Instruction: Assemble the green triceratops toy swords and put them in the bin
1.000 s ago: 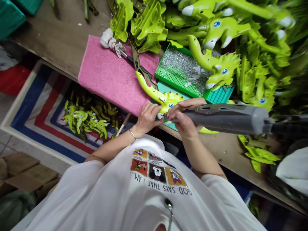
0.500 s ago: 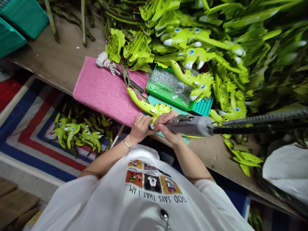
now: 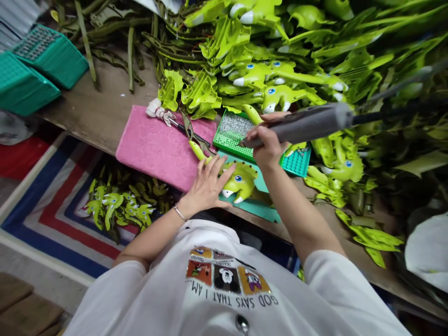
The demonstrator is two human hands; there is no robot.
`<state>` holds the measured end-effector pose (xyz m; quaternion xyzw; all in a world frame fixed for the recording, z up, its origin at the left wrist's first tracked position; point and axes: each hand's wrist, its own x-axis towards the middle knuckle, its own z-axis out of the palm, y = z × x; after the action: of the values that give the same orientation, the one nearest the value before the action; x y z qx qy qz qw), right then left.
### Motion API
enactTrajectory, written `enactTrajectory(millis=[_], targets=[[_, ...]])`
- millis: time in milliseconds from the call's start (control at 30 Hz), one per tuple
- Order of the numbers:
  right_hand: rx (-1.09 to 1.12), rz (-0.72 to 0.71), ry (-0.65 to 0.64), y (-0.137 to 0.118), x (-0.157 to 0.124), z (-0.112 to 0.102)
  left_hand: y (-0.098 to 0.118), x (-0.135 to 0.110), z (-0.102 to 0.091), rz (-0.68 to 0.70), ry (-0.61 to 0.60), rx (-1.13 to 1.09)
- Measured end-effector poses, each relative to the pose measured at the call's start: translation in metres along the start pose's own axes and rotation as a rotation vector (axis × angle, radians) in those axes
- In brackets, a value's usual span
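Observation:
A lime-green toy dinosaur (image 3: 241,181) with a blue eye and white horns lies on a teal pad (image 3: 257,207) at the near edge of the wooden bench. My left hand (image 3: 207,183) rests flat on its left side, fingers spread. My right hand (image 3: 266,140) is wrapped round a grey electric screwdriver (image 3: 308,123), whose tip points down-left over a green tray (image 3: 231,135) of small silver screws. The tool's dark cable runs off to the right.
A pink towel (image 3: 157,147) lies left of the toy, with dark cutters (image 3: 191,128) at its top edge. A big heap of green dinosaur parts (image 3: 280,56) fills the back and right. Teal boxes (image 3: 35,65) stand far left. Finished dinosaurs (image 3: 122,203) lie below the bench.
My right hand has lifted the screwdriver off the dinosaur and carried it back over the screw tray. My left hand has opened and now lies flat on the toy.

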<state>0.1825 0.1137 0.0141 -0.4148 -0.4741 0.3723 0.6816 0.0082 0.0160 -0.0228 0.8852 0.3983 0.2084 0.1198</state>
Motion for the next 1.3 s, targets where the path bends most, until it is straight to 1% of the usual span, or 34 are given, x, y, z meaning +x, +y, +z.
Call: enactTrajectory(millis=[100, 167, 233, 333, 400, 500, 600, 667, 733, 767, 833, 900, 933, 967, 1033, 1067, 1133, 1300], targets=[[-0.002, -0.029, 0.020, 0.028, 0.011, 0.008, -0.010, 0.018, -0.001, 0.049, -0.098, -0.005], [-0.007, -0.007, -0.009, 0.040, 0.013, 0.010, -0.014, 0.022, -0.001, 0.063, -0.135, -0.004], [-0.011, 0.018, -0.034, 0.048, 0.015, 0.010, -0.017, 0.019, -0.003, 0.070, -0.136, 0.000], [-0.017, 0.038, -0.072, 0.053, 0.016, 0.008, -0.023, 0.007, -0.012, 0.060, -0.102, 0.000], [-0.008, 0.032, -0.077, 0.053, 0.016, 0.007, -0.030, -0.002, -0.019, 0.053, -0.087, -0.002], [0.020, 0.007, -0.040, 0.046, 0.016, 0.008, -0.044, -0.013, -0.029, 0.045, -0.087, 0.005], [0.030, -0.016, 0.016, 0.032, 0.014, 0.010, -0.059, -0.018, -0.038, 0.005, -0.108, -0.001], [0.036, -0.029, 0.036, 0.019, 0.012, 0.011, -0.062, -0.017, -0.045, -0.020, -0.136, -0.036], [0.057, -0.041, 0.040, 0.004, 0.008, 0.011, -0.056, -0.011, -0.050, -0.040, -0.137, -0.102], [0.076, -0.051, 0.035, -0.003, 0.005, 0.011, -0.050, -0.005, -0.050, -0.064, -0.109, -0.136], [0.122, -0.090, 0.019, -0.017, -0.002, 0.012, -0.033, 0.009, -0.047, -0.156, 0.008, -0.171], [0.165, -0.143, -0.010, -0.028, -0.011, 0.011, -0.018, 0.025, -0.040, -0.285, 0.130, -0.150], [0.179, -0.167, -0.024, -0.034, -0.016, 0.011, -0.012, 0.032, -0.035, -0.319, 0.148, -0.152], [0.186, -0.181, -0.037, -0.038, -0.021, 0.010, -0.008, 0.039, -0.031, -0.334, 0.135, -0.173], [0.188, -0.186, -0.055, -0.045, -0.030, 0.007, -0.004, 0.048, -0.024, -0.331, 0.060, -0.253], [0.186, -0.184, -0.061, -0.048, -0.035, 0.006, -0.004, 0.050, -0.021, -0.326, 0.019, -0.295], [0.183, -0.180, -0.068, -0.053, -0.042, 0.001, -0.005, 0.052, -0.018, -0.324, -0.021, -0.348], [0.207, -0.203, -0.061, -0.060, -0.052, -0.006, -0.003, 0.048, -0.017, -0.279, 0.011, -0.340]])
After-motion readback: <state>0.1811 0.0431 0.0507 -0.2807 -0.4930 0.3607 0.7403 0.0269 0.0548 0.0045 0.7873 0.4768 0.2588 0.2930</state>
